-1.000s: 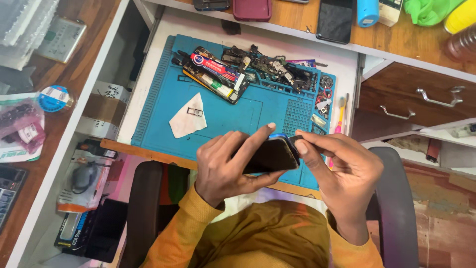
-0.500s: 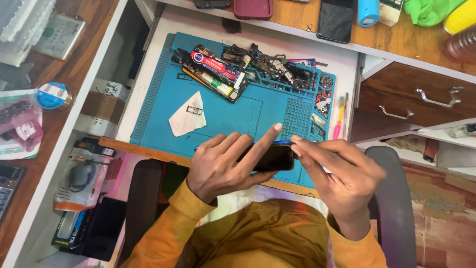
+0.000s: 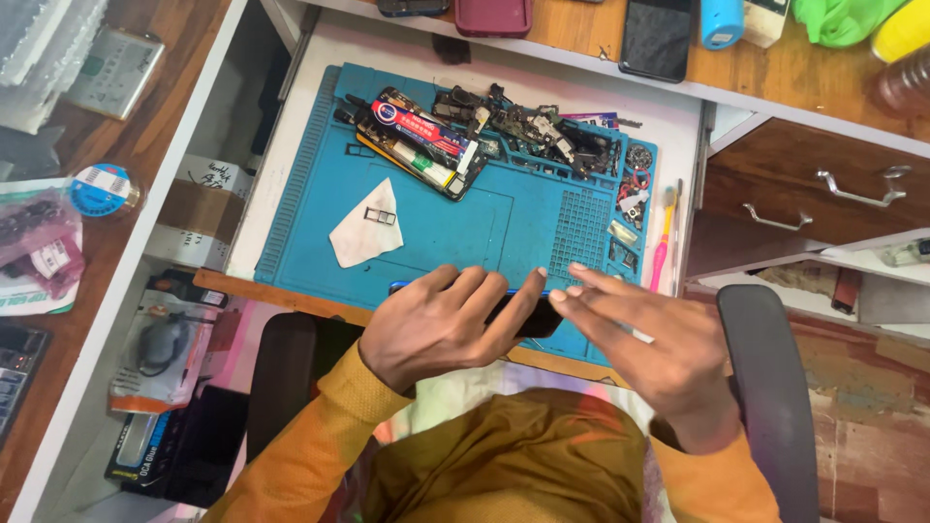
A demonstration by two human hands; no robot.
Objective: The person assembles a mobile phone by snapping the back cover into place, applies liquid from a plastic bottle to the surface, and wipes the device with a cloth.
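A: Compared with half a second back?

B: Phone (image 3: 531, 318) lower and flatter now, near front edge of blue mat (image 3: 320, 194). Earlier lifted a little, tilted, screen side more exposed between both hands. Right hand (image 3: 649, 349) earlier pinched at phone's right end; now fingers spread and straightened, laid out flat. Left hand (image 3: 441, 324) slid further over the top.

A: Grip, each hand?

B: Left hand wrapped over phone from above, fingers curled across its back, holding it. Right hand loose, not clenched, fingertips (image 3: 573, 291) just touching or just beside phone's right end; cannot tell which.

A: Packages, labels?

B: Far left on wooden counter: round roll with blue-and-white label (image 3: 100, 187), clear pink-tinted bag (image 3: 39, 247) with dark parts inside, white label on it. Upper left: flat grey-green packet (image 3: 114, 60) under clear wrap. Below counter: small cardboard boxes (image 3: 199, 208), white tops with handwriting. Lower left: blister pack with dark round item (image 3: 160, 349), black box with blue lettering (image 3: 160, 460) beneath.

A: On mat?

B: Opened handset with red-and-blue battery label (image 3: 421, 136) at top, heap of dark small parts (image 3: 542, 136) beside, white paper scrap (image 3: 366, 235) with small metal tray (image 3: 380, 217) on it, pink brush (image 3: 663, 242) at right edge.

A: Phone relative to hands?

B: Mostly hidden under left hand; only dark right end and thin blue edge showing, between both hands, above lap.
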